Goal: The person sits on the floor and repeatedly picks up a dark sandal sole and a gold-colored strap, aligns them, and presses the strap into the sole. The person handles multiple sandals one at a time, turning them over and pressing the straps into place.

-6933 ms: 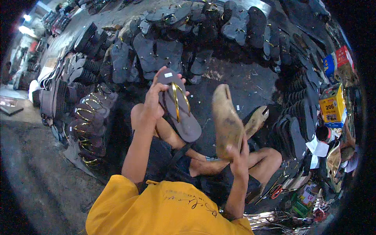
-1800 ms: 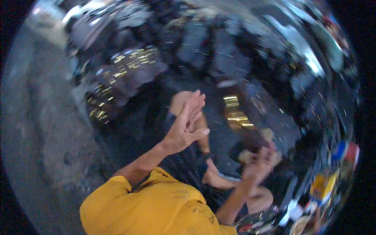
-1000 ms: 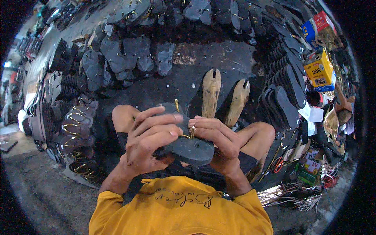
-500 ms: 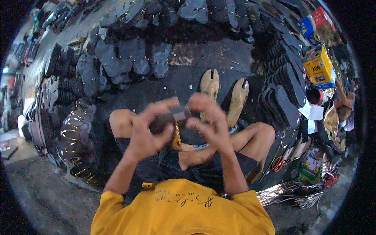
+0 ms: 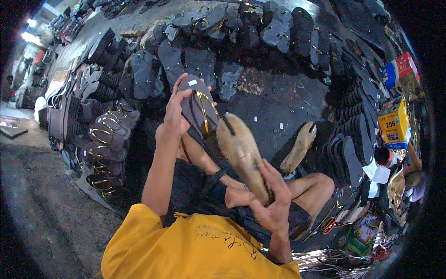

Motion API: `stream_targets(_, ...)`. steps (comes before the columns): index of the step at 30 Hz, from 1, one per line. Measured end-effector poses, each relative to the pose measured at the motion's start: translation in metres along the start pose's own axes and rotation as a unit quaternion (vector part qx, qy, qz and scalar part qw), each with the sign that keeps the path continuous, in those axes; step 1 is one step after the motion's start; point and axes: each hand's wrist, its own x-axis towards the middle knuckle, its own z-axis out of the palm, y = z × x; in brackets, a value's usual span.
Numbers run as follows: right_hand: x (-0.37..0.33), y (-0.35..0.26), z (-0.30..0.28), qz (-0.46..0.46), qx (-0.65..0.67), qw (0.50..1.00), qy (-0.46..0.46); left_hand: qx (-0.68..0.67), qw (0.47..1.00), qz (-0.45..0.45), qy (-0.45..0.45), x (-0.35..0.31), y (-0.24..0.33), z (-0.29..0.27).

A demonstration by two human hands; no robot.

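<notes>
My left hand (image 5: 174, 109) grips a dark brown flip-flop (image 5: 199, 100) with shiny gold straps and a small white label near its toe end. In my right hand (image 5: 275, 200) is a pale wooden shoe last (image 5: 239, 151) with a slot at its toe, held by the heel. The slotted end of the last is beside the gold straps; whether they touch I cannot tell. A second wooden last (image 5: 299, 146) lies on the dark floor to the right, beyond my knee.
Dark soles (image 5: 200, 65) stand in rows at the far side. More soles are stacked at the right (image 5: 350, 158). Gold-strapped sandals (image 5: 104, 135) line the left. A yellow box (image 5: 395, 123), orange-handled scissors (image 5: 330, 225) and a bundle of thin strips (image 5: 325, 260) lie at the right.
My right hand has picked up one wooden last from the floor. My left hand has moved away from me and now shows the flip-flop's top. The whole view has shifted.
</notes>
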Motion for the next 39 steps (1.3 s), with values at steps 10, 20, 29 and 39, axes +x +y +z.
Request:
stream_targets(10,-0.007,-0.002,0.057,0.172,0.308,0.936,0.014,0.027,0.998,-0.049,-0.015,-0.045,-0.025,0.045)
stream_targets(20,0.012,0.022,0.082,0.121,0.307,0.942,0.07,0.114,0.991,-0.056,-0.038,-0.051,-0.057,0.041)
stream_targets(29,0.0,0.06,0.082,-0.014,0.084,0.996,0.016,0.006,0.94,-0.316,0.132,-0.141,-0.1,-0.004)
stream_targets(39,-0.019,0.072,0.068,0.302,0.425,0.851,-0.067,-0.049,0.944,-0.323,0.053,-0.17,-0.051,0.031)
